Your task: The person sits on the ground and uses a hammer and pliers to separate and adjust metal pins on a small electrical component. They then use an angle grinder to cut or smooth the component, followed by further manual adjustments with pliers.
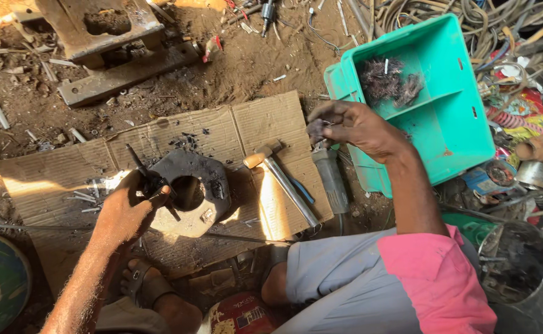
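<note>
Left hand (129, 207) grips a dark rod (151, 179) over the metal ring (191, 192); right hand (352, 127) pinches a small dark piece (316, 128).

Beside the cardboard sheet (265, 124): hammer (277, 173) lying on it, teal crate (444, 117) right, steel block (107, 46) above, cables (469, 18) beyond.

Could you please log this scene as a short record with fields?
left hand: grips a thin dark tool over the ring
ring: dark metal, round hole, lies on cardboard
right hand: pinches a small dark piece beside the crate
crate: turquoise, holds wire bundles
hammer: lies on the cardboard, untouched
</note>
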